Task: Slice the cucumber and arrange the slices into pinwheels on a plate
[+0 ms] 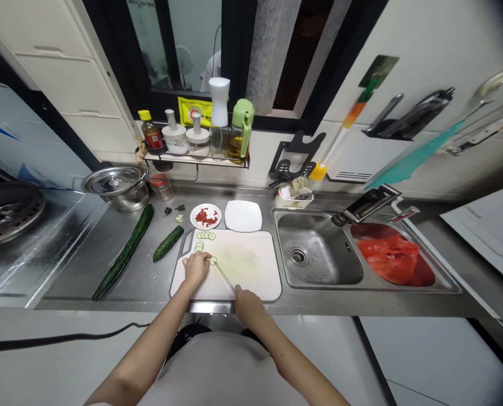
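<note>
My left hand (195, 266) rests with curled fingers on the white cutting board (251, 270), holding a small piece of cucumber (213, 260) at its fingertips. My right hand (246, 301) grips a knife (223, 276) whose blade points up-left toward that piece. Several cucumber slices (203, 239) lie at the board's top left corner. A short cucumber piece (168, 243) and a long whole cucumber (124, 252) lie on the steel counter to the left.
Behind the board stand a small plate of chopped red chili (206, 216) and an empty white square plate (243, 216). A sink (319, 254) with a red bag (389, 256) is on the right. A steel pot (116, 186) and a condiment shelf (196, 160) stand at the back.
</note>
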`<state>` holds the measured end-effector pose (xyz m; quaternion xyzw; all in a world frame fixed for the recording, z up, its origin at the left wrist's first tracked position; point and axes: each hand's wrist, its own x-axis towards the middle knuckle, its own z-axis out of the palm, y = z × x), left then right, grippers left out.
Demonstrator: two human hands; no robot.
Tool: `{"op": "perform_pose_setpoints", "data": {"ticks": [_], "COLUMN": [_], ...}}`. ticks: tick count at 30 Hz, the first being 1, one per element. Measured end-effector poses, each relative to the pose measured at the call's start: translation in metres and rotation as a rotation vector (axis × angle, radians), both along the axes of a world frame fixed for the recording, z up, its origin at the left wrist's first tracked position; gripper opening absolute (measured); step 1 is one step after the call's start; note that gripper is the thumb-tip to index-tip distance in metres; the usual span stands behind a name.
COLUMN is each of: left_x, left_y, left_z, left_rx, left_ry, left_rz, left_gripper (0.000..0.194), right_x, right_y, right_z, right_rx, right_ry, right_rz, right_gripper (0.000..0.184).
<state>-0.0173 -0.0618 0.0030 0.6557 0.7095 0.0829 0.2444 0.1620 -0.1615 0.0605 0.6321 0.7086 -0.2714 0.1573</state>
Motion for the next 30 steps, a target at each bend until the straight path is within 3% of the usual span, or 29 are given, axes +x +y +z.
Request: {"op": "perform_pose_setpoints", "data": {"ticks": [22, 30], "left_x": [-0.001, -0.002], "left_y": [0.006, 0.005], "left_z": [-0.002, -0.003], "left_rx": [-0.024, -0.017], "left_ry": [-0.016, -0.02], "left_rz": [0.006, 0.006], "left_gripper": [0.028, 0.028], "right_x": [-0.003, 0.005], "right_y": [0.021, 0.033], "right_z": [0.002, 0.017], "right_rx": [0.004, 0.028], "right_ry": [0.015, -0.004], "right_rz": [0.044, 0.15], "right_gripper": [0.03, 0.031]}}
